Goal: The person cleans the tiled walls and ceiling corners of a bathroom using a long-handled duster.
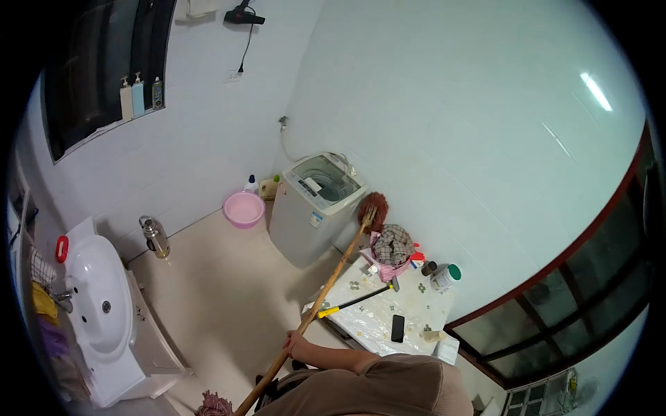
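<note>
Your right hand (297, 342) grips the mop (334, 276), head beside the washer (300, 225); left hand out of view (state cannot be told). Sideways handle swing could knock the yellow-gripped tool (358, 301) off the bench (373, 327)

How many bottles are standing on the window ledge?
3: a cream pump bottle on the left, a light-blue pump bottle in the middle and a greenish bottle on the right. None seems hidden.
</note>
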A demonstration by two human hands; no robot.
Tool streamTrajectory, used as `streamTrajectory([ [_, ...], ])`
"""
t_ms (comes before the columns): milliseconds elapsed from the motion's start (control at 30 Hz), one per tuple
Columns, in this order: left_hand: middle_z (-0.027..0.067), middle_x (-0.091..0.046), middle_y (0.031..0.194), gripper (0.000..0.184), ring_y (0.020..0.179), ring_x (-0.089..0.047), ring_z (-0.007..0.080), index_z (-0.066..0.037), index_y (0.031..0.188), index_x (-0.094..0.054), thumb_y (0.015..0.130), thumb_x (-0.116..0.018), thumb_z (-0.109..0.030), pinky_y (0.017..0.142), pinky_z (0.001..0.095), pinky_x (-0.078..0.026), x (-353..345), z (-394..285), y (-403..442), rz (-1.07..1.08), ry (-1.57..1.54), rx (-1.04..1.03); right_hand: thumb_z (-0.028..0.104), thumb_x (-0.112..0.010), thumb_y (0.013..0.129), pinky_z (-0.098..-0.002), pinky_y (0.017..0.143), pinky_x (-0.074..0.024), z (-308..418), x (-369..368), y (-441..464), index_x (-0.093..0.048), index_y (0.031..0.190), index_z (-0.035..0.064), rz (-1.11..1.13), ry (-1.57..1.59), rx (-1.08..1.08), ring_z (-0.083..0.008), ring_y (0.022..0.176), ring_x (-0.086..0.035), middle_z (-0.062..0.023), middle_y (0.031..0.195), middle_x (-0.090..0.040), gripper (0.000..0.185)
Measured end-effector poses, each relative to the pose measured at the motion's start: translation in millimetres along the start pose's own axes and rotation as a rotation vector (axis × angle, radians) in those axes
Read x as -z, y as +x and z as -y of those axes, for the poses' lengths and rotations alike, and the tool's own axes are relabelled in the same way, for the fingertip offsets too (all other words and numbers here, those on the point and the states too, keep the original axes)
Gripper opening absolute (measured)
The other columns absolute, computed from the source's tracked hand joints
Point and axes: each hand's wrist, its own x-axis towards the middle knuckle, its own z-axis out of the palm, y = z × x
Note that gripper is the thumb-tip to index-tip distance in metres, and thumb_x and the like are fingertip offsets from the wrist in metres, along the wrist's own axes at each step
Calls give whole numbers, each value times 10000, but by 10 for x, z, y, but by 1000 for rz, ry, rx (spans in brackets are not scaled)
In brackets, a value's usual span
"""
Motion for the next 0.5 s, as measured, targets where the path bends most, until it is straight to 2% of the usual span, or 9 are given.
streamTrajectory([
  [33, 200, -627, 796, 255, 783, -621, 311, -41, 849, -665, 740, -572, -251, 725, 403, -483, 1, 73, 36, -6, -13, -1, 267, -499, 833, -358, 429, -346, 0, -6, 28, -398, 600, 120, -12, 5, 12, -198, 431, -406, -54, 510, -415, 293],
  [133, 198, -625, 789, 254, 775, -619, 308, -39, 847, -662, 743, -573, -253, 718, 401, -481, -12, 234, 146, -17, -51, -7, 169, -557, 799, -342, 425, -339, 111, -133, -184, -375, 582, 133, -204, 278, -36, -184, 398, -353, -20, 459, -330, 286],
  [233, 196, -623, 782, 253, 767, -617, 306, -38, 845, -659, 746, -575, -255, 711, 400, -480, -32, 357, 237, -22, -96, -10, 176, -583, 793, -344, 431, -338, 287, -230, -502, -379, 588, 139, -276, 343, 29, -186, 403, -351, -22, 452, -317, 292],
  [333, 194, -621, 775, 253, 759, -614, 303, -36, 843, -656, 749, -577, -257, 704, 399, -478, -54, 407, 331, -10, -141, -24, 179, -573, 775, -346, 433, -332, 463, -276, -648, -384, 572, 139, -185, 337, 140, -193, 418, -362, -20, 449, -323, 279],
  [400, 192, -620, 770, 253, 754, -613, 302, -35, 841, -654, 751, -578, -259, 699, 398, -477, -93, 429, 368, -5, -182, -21, 184, -562, 737, -352, 431, -330, 631, -305, -699, -375, 540, 138, -18, 397, 163, -205, 398, -357, -19, 447, -327, 276],
  [500, 190, -618, 763, 253, 746, -611, 299, -33, 839, -651, 754, -579, -261, 692, 397, -476, -119, 441, 424, 2, -230, -34, 187, -548, 699, -366, 437, -337, 949, -391, -928, -386, 509, 150, 17, 414, 184, -208, 386, -365, -12, 435, -339, 252],
])
